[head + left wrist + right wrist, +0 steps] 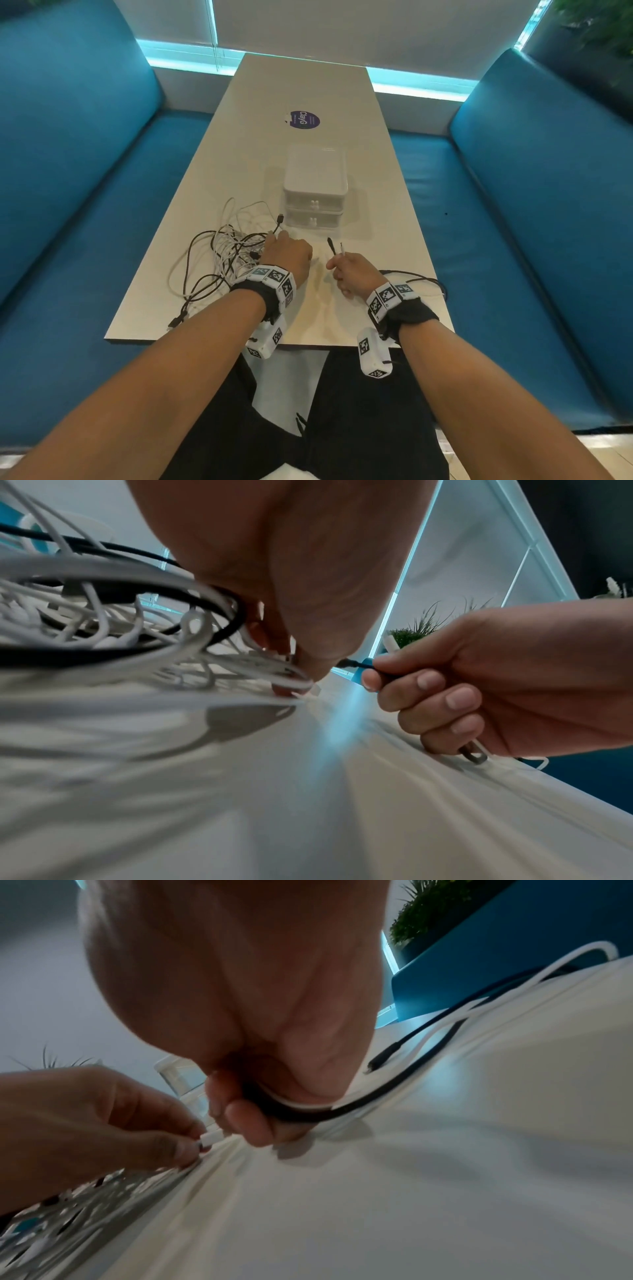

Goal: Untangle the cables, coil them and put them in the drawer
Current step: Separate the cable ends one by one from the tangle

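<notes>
A tangle of black and white cables (222, 253) lies on the white table (376, 212), left of centre. My left hand (289, 255) sits at the tangle's right edge and pinches a white plug (209, 1138) against the tabletop. My right hand (349, 272) grips a black cable and a white cable (308, 1110) together; their two plug ends (335, 247) stick up out of the fist. Both cables trail back past my right wrist (428, 284) toward the table's right edge. A white two-drawer box (315, 190) stands just beyond my hands, both drawers closed.
Blue padded benches (85, 178) run along both sides of the table. A purple round sticker (304, 120) lies on the far half of the tabletop. A black plug (174, 322) from the tangle hangs near the front left edge. Green plants (421, 626) stand behind the right bench.
</notes>
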